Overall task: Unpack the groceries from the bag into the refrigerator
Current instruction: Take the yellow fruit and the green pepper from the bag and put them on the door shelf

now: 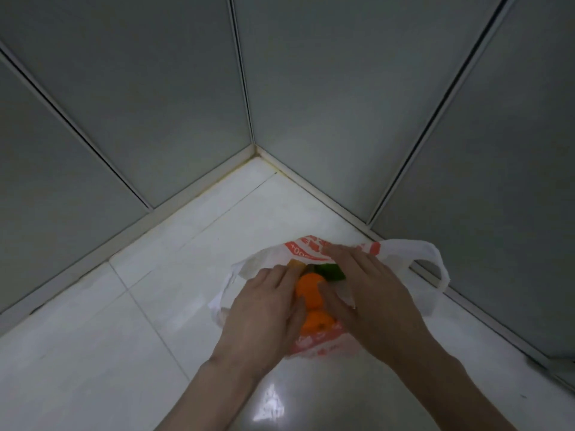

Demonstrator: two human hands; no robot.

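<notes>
Tiled floor (124, 337), bag (413, 253) holding oranges (308, 289)

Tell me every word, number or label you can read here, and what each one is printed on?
"00+": upside-down digits in the orange print on the far rim of the plastic bag; anything before them is creased away.
The other white characters in that orange band are too blurred to read.
The orange print on the near side of the bag, below the oranges, is crumpled and unreadable.
Nothing is written on the floor or the wall panels.
</notes>
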